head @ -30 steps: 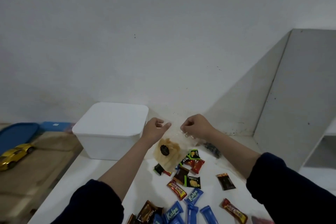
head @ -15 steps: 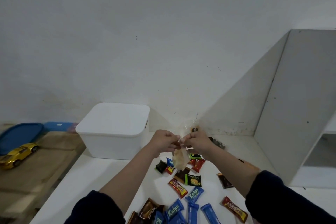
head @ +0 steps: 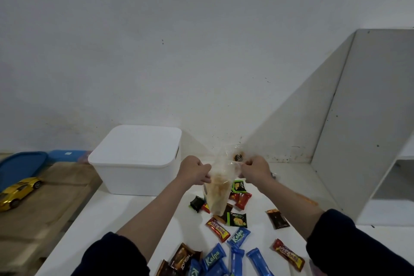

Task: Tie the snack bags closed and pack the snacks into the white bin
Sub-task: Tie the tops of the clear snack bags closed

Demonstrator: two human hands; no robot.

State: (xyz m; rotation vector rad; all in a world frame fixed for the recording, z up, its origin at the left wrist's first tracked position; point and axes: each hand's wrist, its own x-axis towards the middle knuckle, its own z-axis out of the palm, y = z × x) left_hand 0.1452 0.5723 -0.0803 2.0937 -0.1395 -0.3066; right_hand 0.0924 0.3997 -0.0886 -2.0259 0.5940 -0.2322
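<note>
Blurring clear bag [head: 218, 195] between left hand [head: 194, 172], right hand [head: 255, 169]

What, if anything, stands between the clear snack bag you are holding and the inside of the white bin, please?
The bin's lid does: it sits closed on the white bin, covering the opening. The left hand and right hand both grip the clear snack bag just right of the bin; nothing else lies between them.

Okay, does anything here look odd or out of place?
Mainly the yellow toy car on the wooden surface at far left, unrelated to the snacks. Also, the white bin has its lid on, while wrapped snacks lie loose across the table.
</note>
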